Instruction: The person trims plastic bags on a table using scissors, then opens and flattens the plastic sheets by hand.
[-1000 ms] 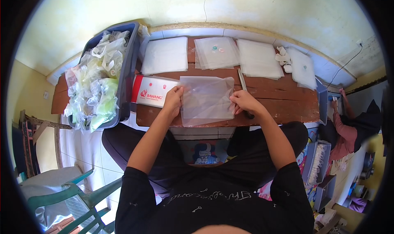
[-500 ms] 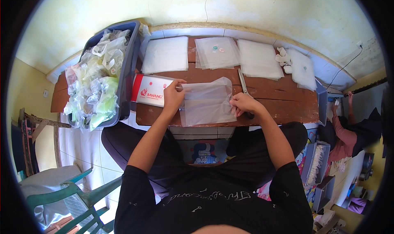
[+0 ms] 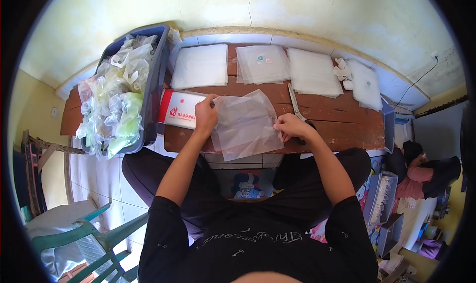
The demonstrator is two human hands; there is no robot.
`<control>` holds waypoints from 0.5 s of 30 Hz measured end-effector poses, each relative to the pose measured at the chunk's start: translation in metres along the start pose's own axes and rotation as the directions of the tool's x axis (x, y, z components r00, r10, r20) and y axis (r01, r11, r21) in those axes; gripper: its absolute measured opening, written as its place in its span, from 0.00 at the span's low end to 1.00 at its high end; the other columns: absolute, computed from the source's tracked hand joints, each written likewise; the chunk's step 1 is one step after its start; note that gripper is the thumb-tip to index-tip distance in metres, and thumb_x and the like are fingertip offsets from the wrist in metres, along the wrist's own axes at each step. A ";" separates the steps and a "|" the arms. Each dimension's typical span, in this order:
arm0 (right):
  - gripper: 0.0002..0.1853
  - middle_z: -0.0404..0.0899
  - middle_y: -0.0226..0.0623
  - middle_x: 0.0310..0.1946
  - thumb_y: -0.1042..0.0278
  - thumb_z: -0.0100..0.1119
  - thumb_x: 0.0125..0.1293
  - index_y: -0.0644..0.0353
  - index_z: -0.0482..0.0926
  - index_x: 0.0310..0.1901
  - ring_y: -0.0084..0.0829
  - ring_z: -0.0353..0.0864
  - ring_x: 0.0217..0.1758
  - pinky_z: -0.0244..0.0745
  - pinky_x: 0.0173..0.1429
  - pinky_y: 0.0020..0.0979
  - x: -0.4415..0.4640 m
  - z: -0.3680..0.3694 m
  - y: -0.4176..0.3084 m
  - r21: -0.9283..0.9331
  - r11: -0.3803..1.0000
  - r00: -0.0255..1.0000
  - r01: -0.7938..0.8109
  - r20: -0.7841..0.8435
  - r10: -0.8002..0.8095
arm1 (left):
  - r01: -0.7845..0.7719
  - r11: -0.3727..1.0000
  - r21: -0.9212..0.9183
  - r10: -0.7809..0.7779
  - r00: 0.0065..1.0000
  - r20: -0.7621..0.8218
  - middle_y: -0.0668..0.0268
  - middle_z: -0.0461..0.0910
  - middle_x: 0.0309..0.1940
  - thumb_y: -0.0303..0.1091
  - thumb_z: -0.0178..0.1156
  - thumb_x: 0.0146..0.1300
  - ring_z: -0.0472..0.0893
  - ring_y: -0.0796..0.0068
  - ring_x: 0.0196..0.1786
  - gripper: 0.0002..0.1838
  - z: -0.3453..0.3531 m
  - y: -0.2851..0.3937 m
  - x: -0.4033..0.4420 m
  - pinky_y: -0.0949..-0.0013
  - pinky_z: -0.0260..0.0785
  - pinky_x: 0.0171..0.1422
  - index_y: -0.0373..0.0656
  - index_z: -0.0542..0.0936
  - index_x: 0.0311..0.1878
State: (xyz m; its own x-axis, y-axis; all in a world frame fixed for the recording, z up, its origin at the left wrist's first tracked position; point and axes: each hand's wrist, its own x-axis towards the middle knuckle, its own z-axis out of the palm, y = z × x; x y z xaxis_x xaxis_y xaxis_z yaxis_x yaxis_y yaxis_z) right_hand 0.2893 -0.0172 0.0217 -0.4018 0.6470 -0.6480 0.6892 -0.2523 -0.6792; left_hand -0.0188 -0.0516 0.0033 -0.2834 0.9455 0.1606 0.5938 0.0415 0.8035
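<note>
A clear plastic bag (image 3: 245, 126) is stretched between my two hands, tilted over the front edge of the brown wooden table (image 3: 342, 126). My left hand (image 3: 207, 113) grips its left side, closed, in front of the red and white pack marked BAWANG (image 3: 177, 109). At the opposite side my right hand (image 3: 293, 126) pinches the bag's edge with thumb and fingertips. Scissors (image 3: 295, 104) with dark handles lie on the table behind my right hand, their handles partly hidden by it.
Stacks of flat plastic bags (image 3: 200, 66) line the table's back, one with small round stickers (image 3: 261, 59). A grey tub (image 3: 157, 79) full of filled bags stands left. White strips (image 3: 342, 69) lie back right. Another person (image 3: 421, 171) sits at far right, near grey trays (image 3: 381, 198).
The plastic bag has turned and tilted, its lower left corner now hanging past the table edge. My left hand shifted slightly left. The other person lowered their raised arms.
</note>
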 end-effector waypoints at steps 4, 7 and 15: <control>0.14 0.82 0.38 0.31 0.60 0.60 0.70 0.66 0.78 0.38 0.27 0.82 0.27 0.80 0.32 0.27 0.011 -0.001 0.004 0.123 0.987 0.993 0.107 -0.058 -0.101 | -0.213 0.945 -0.250 0.199 0.977 -0.078 0.59 0.85 0.29 0.29 0.68 0.60 0.85 0.68 0.32 0.06 0.006 -0.007 0.000 0.67 0.75 0.40 0.38 0.84 0.38; 0.17 0.82 0.39 0.36 0.58 0.64 0.68 0.67 0.77 0.43 0.29 0.83 0.27 0.81 0.35 0.30 0.021 -0.003 -0.001 0.367 0.891 0.956 0.268 -0.215 -0.199 | -0.277 0.929 -0.247 0.271 0.961 -0.057 0.62 0.87 0.34 0.24 0.70 0.56 0.86 0.70 0.37 0.06 0.001 -0.003 -0.001 0.70 0.77 0.46 0.39 0.85 0.37; 0.20 0.81 0.38 0.41 0.63 0.63 0.68 0.63 0.74 0.56 0.31 0.85 0.36 0.83 0.39 0.32 0.022 -0.012 -0.028 0.778 0.534 0.941 0.330 -0.318 -0.118 | -0.329 0.900 -0.287 0.354 0.934 0.038 0.62 0.87 0.33 0.22 0.71 0.54 0.86 0.71 0.38 0.07 -0.004 0.002 -0.006 0.72 0.77 0.46 0.38 0.86 0.37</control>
State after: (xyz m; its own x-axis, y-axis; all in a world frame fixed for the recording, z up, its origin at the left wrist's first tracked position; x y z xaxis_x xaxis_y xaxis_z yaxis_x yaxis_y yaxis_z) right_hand 0.2689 0.0125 0.0308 -0.2673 0.8673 -0.4200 -0.2338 -0.4812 -0.8448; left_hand -0.0187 -0.0582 0.0060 -0.0257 0.9106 0.4124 0.4113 -0.3663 0.8346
